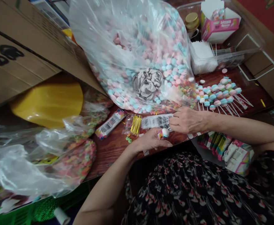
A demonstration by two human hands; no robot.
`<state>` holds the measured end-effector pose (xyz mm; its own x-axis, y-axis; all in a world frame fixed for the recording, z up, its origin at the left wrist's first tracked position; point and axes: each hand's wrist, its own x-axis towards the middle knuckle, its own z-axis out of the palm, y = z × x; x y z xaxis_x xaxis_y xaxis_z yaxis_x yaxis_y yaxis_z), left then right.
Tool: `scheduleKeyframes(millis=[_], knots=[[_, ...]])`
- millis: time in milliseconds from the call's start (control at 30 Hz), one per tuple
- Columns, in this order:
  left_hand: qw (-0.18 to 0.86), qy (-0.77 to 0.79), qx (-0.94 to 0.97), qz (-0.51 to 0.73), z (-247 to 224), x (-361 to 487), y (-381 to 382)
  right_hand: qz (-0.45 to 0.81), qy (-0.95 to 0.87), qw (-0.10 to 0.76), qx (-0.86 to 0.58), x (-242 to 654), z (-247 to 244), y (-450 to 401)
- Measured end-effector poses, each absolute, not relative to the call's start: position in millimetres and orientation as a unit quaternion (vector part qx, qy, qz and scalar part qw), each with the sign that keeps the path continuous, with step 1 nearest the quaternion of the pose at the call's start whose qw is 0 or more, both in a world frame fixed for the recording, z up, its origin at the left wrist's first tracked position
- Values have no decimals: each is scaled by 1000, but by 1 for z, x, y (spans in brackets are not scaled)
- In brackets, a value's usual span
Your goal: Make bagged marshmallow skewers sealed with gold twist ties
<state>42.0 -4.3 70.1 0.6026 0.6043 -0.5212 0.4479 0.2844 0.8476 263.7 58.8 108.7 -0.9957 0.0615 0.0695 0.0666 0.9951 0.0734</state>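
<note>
Risked a drop over the front edge of the desk (111, 153) through a loose pinch: left hand (148, 140) half closed on a pastel candy (165, 133), held just above that edge. Right hand (187, 120) nearly flat, fingers slightly spread, on a printed plastic strip (157, 122), no clear grip. Risked a slide from the bulging candy bag (137, 53) onto candy sticks (217, 95) at the right. Dark wood-grain surface, crowded; cardboard box (12, 53) overhanging the left corner.
</note>
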Motion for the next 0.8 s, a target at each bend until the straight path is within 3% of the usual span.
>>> scheduleKeyframes(millis=[167,300,467,633,800], knots=[[566,458,682,74,63,42,-5,28,-993,-71,-94,260,116,58],[501,503,702,58,64,39,-10,62,-986,-94,-121,255,116,52],[554,474,681,72,62,38,-10,45,-987,-105,-116,242,113,39],[631,427,640,100,54,43,-12,105,-986,-83,-102,231,103,36],[550,474,680,103,54,36,-15,109,-981,-83,-134,229,96,35]])
